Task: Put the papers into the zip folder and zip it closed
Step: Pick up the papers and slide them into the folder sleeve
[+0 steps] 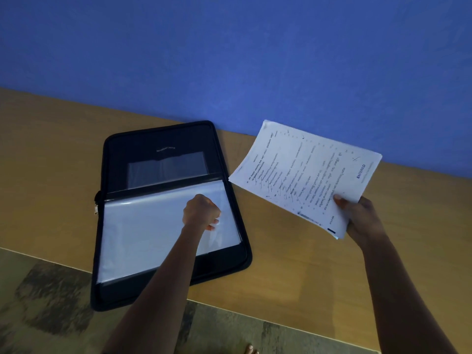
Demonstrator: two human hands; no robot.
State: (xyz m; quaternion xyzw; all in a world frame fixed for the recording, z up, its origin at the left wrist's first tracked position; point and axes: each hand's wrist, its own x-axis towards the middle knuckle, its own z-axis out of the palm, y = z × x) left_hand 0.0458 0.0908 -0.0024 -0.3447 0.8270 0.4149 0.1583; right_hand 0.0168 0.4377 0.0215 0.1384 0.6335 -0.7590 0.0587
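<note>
Papers point(306, 175) sit gripped in right hand point(362, 218) while left hand point(200, 210) pinches clear sleeve point(143, 226) inside open zip folder point(158, 141).

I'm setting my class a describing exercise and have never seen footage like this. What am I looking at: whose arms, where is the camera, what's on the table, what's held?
No machine here: a person's two bare arms, filmed by one camera worn on their head, looking down. On the table, against a blue wall, a black zip folder lies open, a clear sleeve across its near half. The left hand pinches that sleeve near its right edge. The right hand holds printed papers in the air, right of the folder.
</note>
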